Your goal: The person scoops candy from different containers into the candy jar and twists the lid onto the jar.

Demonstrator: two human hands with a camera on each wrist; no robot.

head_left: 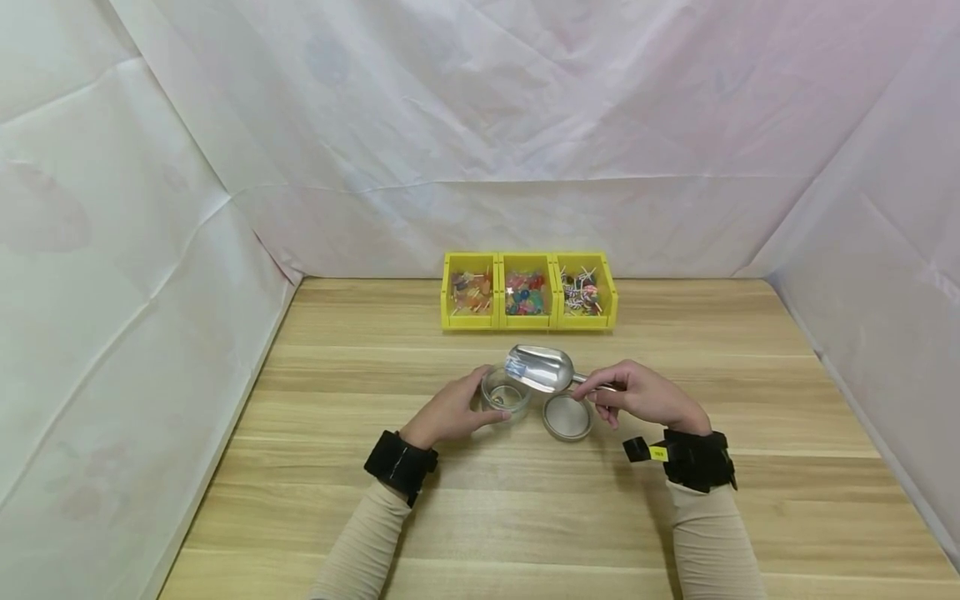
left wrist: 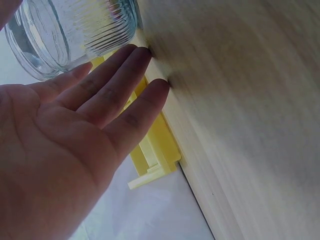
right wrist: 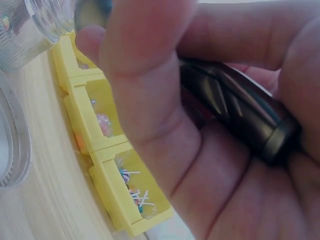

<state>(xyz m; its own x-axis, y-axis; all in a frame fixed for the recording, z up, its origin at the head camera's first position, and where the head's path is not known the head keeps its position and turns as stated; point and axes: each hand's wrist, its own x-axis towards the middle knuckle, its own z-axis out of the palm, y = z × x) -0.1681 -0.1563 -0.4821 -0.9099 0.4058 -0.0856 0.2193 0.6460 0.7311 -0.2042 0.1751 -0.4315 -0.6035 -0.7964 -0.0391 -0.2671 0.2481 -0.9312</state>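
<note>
- Head view: the glass jar (head_left: 517, 408) stands on the wooden table (head_left: 525, 517), just below the middle of the frame. The left hand (head_left: 453, 408) holds it from the left, thumb in front and fingers behind, probably to keep it steady.
- The metal scoop (head_left: 543, 371) is held nearly level by the right hand (head_left: 648, 396), its front end above the jar's right side. The round lid (head_left: 567, 417) lies just right of the jar, maybe so the mouth stays free. Three yellow bins (head_left: 527, 325) with candies (head_left: 527, 300) stand side by side above them.
- Left wrist view: the jar is at upper left. The grip looks light; three fingers are spread rather straight below the glass, and the thumb is mostly cut off.
- Right wrist view: the dark handle (right wrist: 240, 110) crosses the palm, with fingers curled around it, so this grip is closed.
</note>
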